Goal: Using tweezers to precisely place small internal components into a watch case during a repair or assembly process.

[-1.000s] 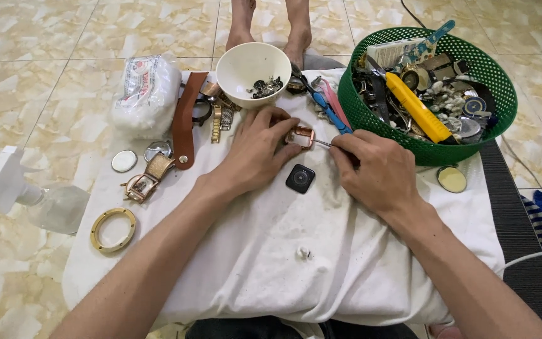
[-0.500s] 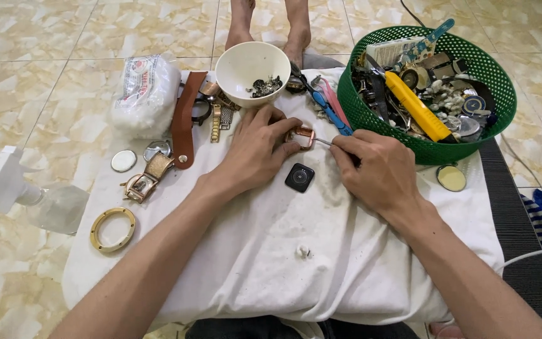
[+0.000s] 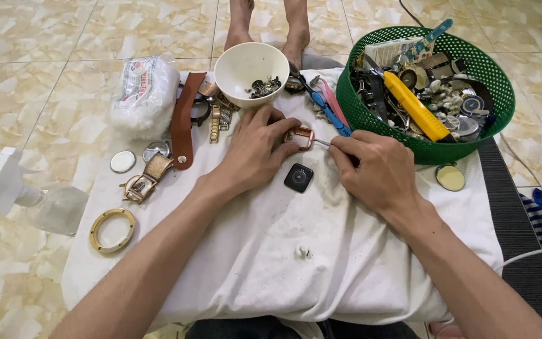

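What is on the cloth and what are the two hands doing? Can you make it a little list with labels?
Left hand: holds a rose-gold watch case down on the white cloth
Right hand: grips a thin metal tool, tip at the case
Between the hands: small black square part
Behind the hands: white bowl with small dark bits
Right side: green basket full of tools and watch parts
Left side: brown strap, gold ring, spray bottle
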